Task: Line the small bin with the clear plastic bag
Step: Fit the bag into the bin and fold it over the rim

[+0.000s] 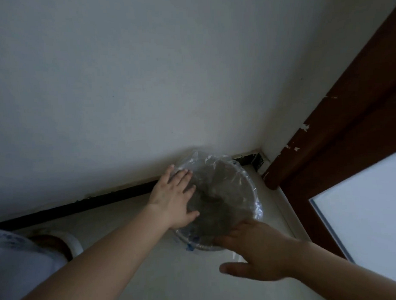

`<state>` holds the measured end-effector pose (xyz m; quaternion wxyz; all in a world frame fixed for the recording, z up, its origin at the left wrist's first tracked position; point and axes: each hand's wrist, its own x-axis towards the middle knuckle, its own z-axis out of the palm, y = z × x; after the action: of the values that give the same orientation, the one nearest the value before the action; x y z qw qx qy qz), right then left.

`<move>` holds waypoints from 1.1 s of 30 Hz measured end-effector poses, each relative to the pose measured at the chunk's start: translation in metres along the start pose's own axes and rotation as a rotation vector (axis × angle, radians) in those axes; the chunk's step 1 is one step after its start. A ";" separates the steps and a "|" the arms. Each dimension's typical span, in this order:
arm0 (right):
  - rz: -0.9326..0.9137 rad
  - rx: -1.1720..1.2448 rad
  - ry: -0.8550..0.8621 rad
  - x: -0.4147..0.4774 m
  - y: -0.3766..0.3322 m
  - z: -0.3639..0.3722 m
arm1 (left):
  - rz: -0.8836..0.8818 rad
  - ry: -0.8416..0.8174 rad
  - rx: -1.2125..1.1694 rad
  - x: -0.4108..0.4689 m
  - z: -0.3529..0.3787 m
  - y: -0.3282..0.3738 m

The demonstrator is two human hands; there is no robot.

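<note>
A small round bin (253,194) stands on the pale floor in the corner by the wall. A clear plastic bag (218,194) sits inside it, and its edge is folded over most of the rim. My left hand (174,199) lies flat on the bin's left rim with fingers spread, pressing on the plastic. My right hand (256,251) is at the near rim. Its fingers curl over the edge and the bag there, and the thumb sticks out to the left. Whether it pinches the plastic is hidden by the hand itself.
A white wall (145,84) rises behind the bin, with a dark skirting strip (82,206) along the floor. A brown door frame (349,133) and a frosted glass panel (363,211) stand to the right. A slipper (61,242) is at the lower left.
</note>
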<state>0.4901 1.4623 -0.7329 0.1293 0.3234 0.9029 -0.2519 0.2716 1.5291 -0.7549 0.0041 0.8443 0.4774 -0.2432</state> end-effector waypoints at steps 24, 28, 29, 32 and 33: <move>0.572 0.852 0.559 0.054 0.086 -0.013 | -0.387 0.452 -1.166 -0.007 0.042 -0.007; 0.562 0.908 0.827 0.022 0.049 0.017 | -0.456 0.579 -1.259 -0.035 0.048 0.011; 0.554 0.896 0.814 0.016 0.041 0.029 | -0.449 0.533 -1.267 -0.040 0.052 0.019; 0.575 0.963 0.727 0.012 0.030 0.049 | -0.375 0.439 -1.435 -0.042 0.061 0.038; 0.571 0.993 0.728 0.014 0.031 0.051 | -0.359 0.428 -1.478 -0.041 0.062 0.040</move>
<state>0.5032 1.4626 -0.7924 -0.2852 0.6345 0.5453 -0.4676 0.2610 1.4598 -0.8017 0.4326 0.5615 0.6346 0.3080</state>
